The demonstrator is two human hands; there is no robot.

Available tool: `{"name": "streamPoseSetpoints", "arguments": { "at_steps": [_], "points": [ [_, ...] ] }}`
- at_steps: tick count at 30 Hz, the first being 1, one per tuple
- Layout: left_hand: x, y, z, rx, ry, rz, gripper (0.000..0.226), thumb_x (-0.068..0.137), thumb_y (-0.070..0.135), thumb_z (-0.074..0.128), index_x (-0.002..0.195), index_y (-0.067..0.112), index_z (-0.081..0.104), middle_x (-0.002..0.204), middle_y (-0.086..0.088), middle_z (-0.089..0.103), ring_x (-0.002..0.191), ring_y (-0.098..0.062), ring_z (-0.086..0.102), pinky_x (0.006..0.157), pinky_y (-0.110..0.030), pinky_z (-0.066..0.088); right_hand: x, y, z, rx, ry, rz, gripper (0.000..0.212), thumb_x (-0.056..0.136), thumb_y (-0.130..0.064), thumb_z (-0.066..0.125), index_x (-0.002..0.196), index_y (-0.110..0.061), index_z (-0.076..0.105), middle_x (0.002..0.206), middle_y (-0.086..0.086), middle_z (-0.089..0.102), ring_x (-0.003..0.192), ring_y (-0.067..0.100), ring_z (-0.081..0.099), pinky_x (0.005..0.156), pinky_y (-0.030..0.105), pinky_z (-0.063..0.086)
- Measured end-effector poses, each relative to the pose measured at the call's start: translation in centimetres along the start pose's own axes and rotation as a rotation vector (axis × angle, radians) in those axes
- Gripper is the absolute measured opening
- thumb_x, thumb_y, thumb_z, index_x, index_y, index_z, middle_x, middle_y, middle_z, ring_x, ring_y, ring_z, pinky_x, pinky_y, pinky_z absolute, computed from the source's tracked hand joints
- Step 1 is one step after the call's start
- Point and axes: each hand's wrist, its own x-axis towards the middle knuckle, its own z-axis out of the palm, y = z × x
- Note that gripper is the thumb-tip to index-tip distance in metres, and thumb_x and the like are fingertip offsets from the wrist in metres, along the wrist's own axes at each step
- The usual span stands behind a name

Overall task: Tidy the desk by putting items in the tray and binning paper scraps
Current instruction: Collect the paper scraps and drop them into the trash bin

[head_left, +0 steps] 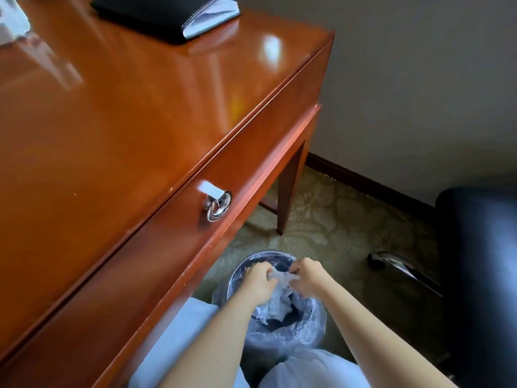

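Both my hands reach down over a round bin lined with a clear plastic bag, standing on the carpet beside the desk. My left hand and my right hand each grip an end of a crumpled white paper scrap held just above the bin's mouth. More crumpled white paper lies inside the bin. On the wooden desk, at the far left edge, a bit of white paper shows, partly cut off.
A black folder with white sheets in it lies at the desk's far end. The desk drawer has a metal ring handle. A dark office chair stands to the right on patterned carpet. A wall runs behind.
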Motion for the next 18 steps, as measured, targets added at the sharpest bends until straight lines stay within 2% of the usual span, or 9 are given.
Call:
{"name": "streamPoseSetpoints", "arguments": {
  "at_steps": [1,3,6,8,9,11,13,18],
  "points": [
    [0.0,-0.1,0.0,0.016,-0.027,-0.010,0.031,0.096,0.018,0.049,0.125,0.010,0.053,0.131,-0.010,0.053,0.117,-0.026,0.051,0.096,-0.030,0.041,-0.1,0.1,0.0,-0.017,-0.004,-0.003,0.034,0.087,-0.011,0.052,0.121,-0.006,0.058,0.117,0.014,0.062,0.102,0.035,0.063,0.085,0.037,0.054],
    [-0.4,-0.2,0.0,0.040,-0.060,-0.003,0.043,0.097,0.019,0.047,0.139,0.011,0.042,0.144,-0.009,0.042,0.127,-0.026,0.046,0.098,-0.028,0.039,-0.3,0.3,-0.2,-0.046,-0.009,-0.021,0.035,0.088,-0.014,0.053,0.122,-0.008,0.057,0.108,0.012,0.060,0.093,0.032,0.060,0.078,0.033,0.050],
    [-1.4,0.2,-0.5,0.131,-0.062,0.055,0.044,0.097,0.019,0.047,0.140,0.011,0.041,0.144,-0.009,0.042,0.126,-0.027,0.046,0.100,-0.033,0.041,-1.1,-0.1,-0.9,-0.095,0.003,-0.040,0.021,0.084,-0.015,0.053,0.099,-0.005,0.064,0.083,0.006,0.052,0.073,0.023,0.045,0.063,0.028,0.038],
    [-2.5,0.8,-1.0,0.196,-0.048,0.104,0.041,0.097,0.021,0.047,0.137,0.012,0.044,0.139,-0.008,0.044,0.121,-0.027,0.049,0.097,-0.036,0.043,-1.8,-0.5,-1.5,-0.137,0.020,-0.050,0.011,0.082,-0.017,0.053,0.075,-0.008,0.056,0.074,0.006,0.050,0.064,0.023,0.041,0.056,0.029,0.036],
    [-3.2,1.1,-1.4,0.231,-0.042,0.129,0.038,0.097,0.022,0.047,0.134,0.012,0.047,0.136,-0.008,0.045,0.119,-0.028,0.050,0.095,-0.036,0.044,-2.4,-0.8,-2.0,-0.156,0.023,-0.058,0.013,0.081,-0.017,0.053,0.071,-0.010,0.053,0.073,0.008,0.051,0.062,0.024,0.042,0.054,0.029,0.037],
    [-4.6,1.9,-2.3,0.319,-0.023,0.181,0.033,0.097,0.023,0.047,0.127,0.011,0.051,0.131,-0.010,0.048,0.116,-0.029,0.050,0.093,-0.037,0.044,-3.6,-1.6,-3.2,-0.188,0.042,-0.092,0.015,0.081,-0.019,0.054,0.087,-0.007,0.062,0.089,0.013,0.064,0.074,0.029,0.057,0.062,0.033,0.050],
    [-6.2,2.9,-3.6,0.393,0.011,0.230,0.030,0.097,0.023,0.047,0.123,0.010,0.052,0.127,-0.011,0.050,0.117,-0.030,0.048,0.094,-0.040,0.044,-4.9,-2.5,-4.4,-0.220,0.049,-0.129,0.028,0.083,-0.022,0.056,0.106,-0.011,0.065,0.105,0.012,0.067,0.094,0.032,0.063,0.077,0.036,0.054],
    [-11.0,5.7,-7.8,0.510,0.110,0.345,0.030,0.096,0.029,0.048,0.122,0.015,0.053,0.125,-0.007,0.054,0.117,-0.028,0.050,0.094,-0.041,0.045,-8.9,-5.6,-7.7,-0.274,0.117,-0.212,0.028,0.080,-0.028,0.060,0.106,-0.019,0.067,0.108,0.006,0.068,0.098,0.028,0.064,0.087,0.037,0.055]
  ]
}}
